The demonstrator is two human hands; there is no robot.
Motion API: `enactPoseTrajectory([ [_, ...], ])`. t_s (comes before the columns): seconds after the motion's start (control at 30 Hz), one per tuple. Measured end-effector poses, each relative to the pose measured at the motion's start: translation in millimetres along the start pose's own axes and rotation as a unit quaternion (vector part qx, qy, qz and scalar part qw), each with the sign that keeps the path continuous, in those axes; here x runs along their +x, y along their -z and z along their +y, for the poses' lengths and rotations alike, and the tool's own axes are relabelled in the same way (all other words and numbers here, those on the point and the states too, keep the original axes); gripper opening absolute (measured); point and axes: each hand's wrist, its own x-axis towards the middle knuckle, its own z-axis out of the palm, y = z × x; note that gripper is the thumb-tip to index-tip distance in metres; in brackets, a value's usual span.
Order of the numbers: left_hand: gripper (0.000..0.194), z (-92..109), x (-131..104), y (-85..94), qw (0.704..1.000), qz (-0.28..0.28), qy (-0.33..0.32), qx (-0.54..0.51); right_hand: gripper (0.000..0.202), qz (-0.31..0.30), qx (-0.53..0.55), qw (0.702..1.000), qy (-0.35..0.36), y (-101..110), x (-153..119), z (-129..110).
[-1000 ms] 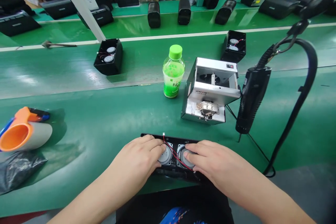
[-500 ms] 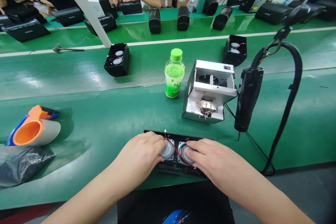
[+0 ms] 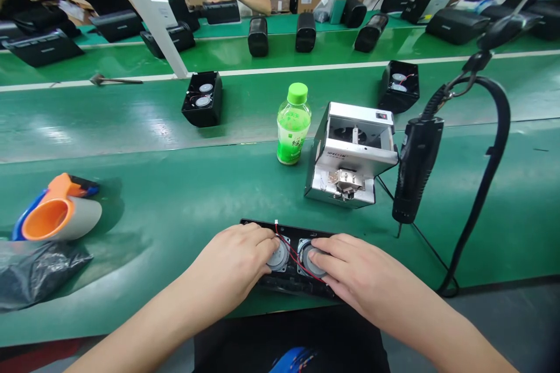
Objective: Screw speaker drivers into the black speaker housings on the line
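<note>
A long black panel (image 3: 293, 280) lies at the table's near edge, with two round grey speaker drivers set in it and red and black wires (image 3: 292, 250) running over them. My left hand (image 3: 245, 253) grips the left driver (image 3: 279, 256) and the panel's left part, fingers bent. On the other side my right hand (image 3: 347, 256) holds the right driver (image 3: 311, 259) with its fingertips. A small white connector (image 3: 276, 222) sticks up at the panel's far edge.
Beyond the panel stand a silver machine (image 3: 350, 157) and a green-capped bottle (image 3: 293, 128). An electric screwdriver (image 3: 417, 169) hangs at right. Tape dispenser (image 3: 61, 213) and plastic bag (image 3: 44, 274) lie left. Open black housings (image 3: 202, 99) sit on the belt; people work opposite.
The open housings on the belt have shifted right. The co-worker opposite has raised the tool hand away from the black box. My hands stay on the drivers, nearly unmoved.
</note>
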Motion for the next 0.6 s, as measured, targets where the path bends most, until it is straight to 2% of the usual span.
enactPoseTrajectory([
  [0.3,0.019,1.4,-2.4,-3.7,1.0,0.027,0.005,-0.002,0.035,0.016,-0.014,1.0,-0.005,-2.2,-4.2,-2.6],
  [0.6,0.022,0.2,-3.5,-8.0,0.999,0.006,0.031,-0.014,0.034,0.023,-0.006,1.0,-0.011,-1.8,-3.3,-2.2],
])
